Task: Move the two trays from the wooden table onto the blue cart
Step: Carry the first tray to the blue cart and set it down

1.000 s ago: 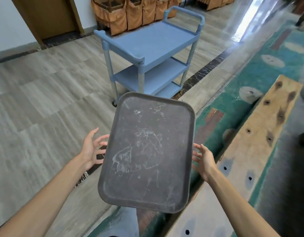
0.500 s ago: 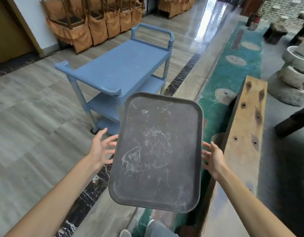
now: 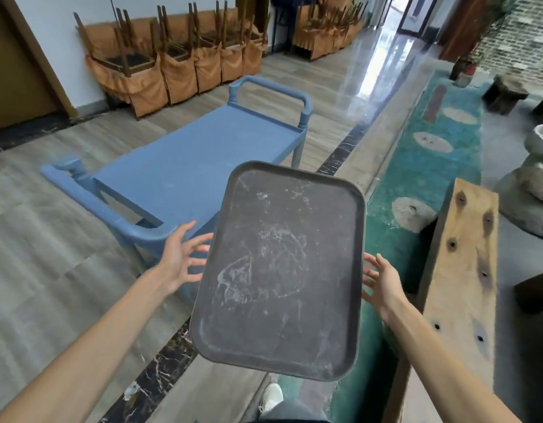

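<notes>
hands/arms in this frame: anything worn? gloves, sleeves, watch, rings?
Nothing worn that shows. Left hand and right hand are bare: no gloves, and no rings visible on the fingers in view. Both forearms are bare from wrist to the frame's bottom edge, so no sleeve, watch or band appears. Whether sleeves start higher up cannot be told.

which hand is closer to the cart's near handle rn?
Left. The left hand sits right beside the near handle of the blue cart, at the tray's left edge. The right hand is across the tray, on its right edge.
</notes>
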Tool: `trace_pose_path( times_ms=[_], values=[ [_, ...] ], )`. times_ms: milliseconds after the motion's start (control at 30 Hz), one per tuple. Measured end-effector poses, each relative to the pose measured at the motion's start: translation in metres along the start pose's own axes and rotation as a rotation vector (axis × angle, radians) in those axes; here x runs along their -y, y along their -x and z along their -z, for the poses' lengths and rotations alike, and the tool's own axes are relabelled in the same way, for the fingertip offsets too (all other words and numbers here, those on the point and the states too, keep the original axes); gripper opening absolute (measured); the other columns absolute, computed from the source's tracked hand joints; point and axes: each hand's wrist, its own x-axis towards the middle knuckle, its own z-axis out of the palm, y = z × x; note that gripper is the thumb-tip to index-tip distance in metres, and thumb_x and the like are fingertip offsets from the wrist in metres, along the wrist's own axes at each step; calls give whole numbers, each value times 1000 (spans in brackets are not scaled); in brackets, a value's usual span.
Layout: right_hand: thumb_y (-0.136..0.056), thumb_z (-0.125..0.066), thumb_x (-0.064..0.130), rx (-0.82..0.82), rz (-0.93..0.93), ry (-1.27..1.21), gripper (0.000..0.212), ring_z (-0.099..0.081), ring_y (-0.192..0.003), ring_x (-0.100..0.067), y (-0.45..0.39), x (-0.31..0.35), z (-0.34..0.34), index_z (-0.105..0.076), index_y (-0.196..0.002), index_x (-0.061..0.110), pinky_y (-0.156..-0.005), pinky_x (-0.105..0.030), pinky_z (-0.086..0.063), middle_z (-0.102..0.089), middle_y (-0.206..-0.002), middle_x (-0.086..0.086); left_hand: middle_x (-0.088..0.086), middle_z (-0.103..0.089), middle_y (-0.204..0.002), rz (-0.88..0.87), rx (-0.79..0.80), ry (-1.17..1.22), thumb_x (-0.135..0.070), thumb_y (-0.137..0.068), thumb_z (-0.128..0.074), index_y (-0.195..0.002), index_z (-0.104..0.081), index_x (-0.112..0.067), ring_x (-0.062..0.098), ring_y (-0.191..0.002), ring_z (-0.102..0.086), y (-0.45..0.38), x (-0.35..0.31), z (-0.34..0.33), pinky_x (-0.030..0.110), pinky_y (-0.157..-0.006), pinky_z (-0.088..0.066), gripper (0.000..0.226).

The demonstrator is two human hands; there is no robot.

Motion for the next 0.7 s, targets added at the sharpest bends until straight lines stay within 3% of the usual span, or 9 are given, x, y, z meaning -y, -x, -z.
trace_pose_path(
  times_ms=[133,233,333,533,700],
  values=[
    [-98,-40,45,59,18,60,31,-54,-78,-17,-58,59,-27,-65,-106,27,-74,-36,-43,-58,-87,1,-1,-65,-99,-28,-38,56,-72,-70,-49,-106,-78,-27,25,-93,-60,-34,-41,-5,43,-82,-49,64],
    [-91,-45,44,123,51,101,25,-52,-70,-13,-93,93,-58,-69,-87,34,-70,-33,-39,-57,-77,6,0,-66,-92,-51,-59,81,-69,-72,-50,-106,-78,-25,25,-89,-62,-58,-71,3,43,-82,-50,62],
    [-92,-44,36,173,55,151,33,-53,-65,-11,-128,121,-98,-72,-73,32,-67,-32,-39,-61,-65,10,1,-64,-92,-65,-96,86,-66,-74,-51,-108,-77,-23,25,-88,-64,-82,-100,17,42,-81,-50,61],
    [-97,-42,36,256,62,209,22,-49,-67,-13,-198,159,-200,-61,-87,29,-66,-32,-36,-55,-72,7,1,-64,-93,-117,-161,89,-65,-72,-53,-109,-77,-21,25,-88,-64,-137,-155,71,40,-79,-51,62],
    [-98,-43,39,315,67,272,27,-40,-45,-8,-251,176,-303,-56,-77,28,-56,-30,-28,-45,-54,11,-3,-63,-102,-186,-338,25,-41,-82,-60,-105,-77,-24,20,-83,-59,-186,-192,128,36,-74,-51,33]
  ],
)
